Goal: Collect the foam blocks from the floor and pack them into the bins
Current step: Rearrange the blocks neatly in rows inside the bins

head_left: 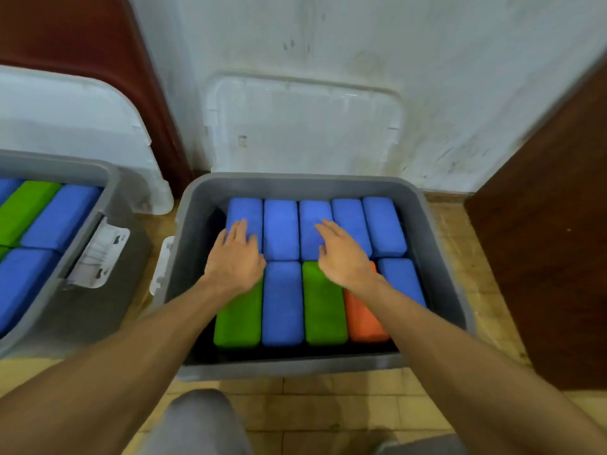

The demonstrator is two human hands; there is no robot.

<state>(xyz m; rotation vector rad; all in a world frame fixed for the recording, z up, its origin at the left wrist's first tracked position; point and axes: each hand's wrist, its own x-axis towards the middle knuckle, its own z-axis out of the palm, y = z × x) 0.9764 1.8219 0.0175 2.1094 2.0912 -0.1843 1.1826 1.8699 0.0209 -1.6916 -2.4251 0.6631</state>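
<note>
Yellowish floor tiles (pixel 460 244) are running up to a scuffed white wall (pixel 427 77), and a grey bin (pixel 295 180) is sitting on them just in front of it. A clear lid (pixel 302 126) is leaning upright against the wall behind this bin.

Inside, foam blocks are lying packed side by side in 2 rows. 5 blue blocks (pixel 281 228) are filling the back row. The front row is reading, from the left, green block (pixel 236 320), blue block (pixel 282 303), second green block (pixel 323 303), orange block (pixel 361 320) and last blue block (pixel 400 280).

Both hands are reaching into the bin. The left hand (pixel 235 257) is lying flat, fingers straight and together, across the leftmost blue block of the back row and the far end of the green block below it. It is gripping nothing. The right hand (pixel 341 254) is also spread flat with straight fingers over the middle of the back row, holding nothing. It is slightly blurred, so whether it is pressing the blocks or hanging just above them I cannot tell.

At the left a second grey bin (pixel 98 307) is standing close beside the first, with blue and green blocks showing in it, and its own lid (pixel 65 119) is leaning behind it. A dark wooden panel (pixel 542 224) is rising at the right, and a knee in grey cloth (pixel 197 421) is showing at the bottom edge.
</note>
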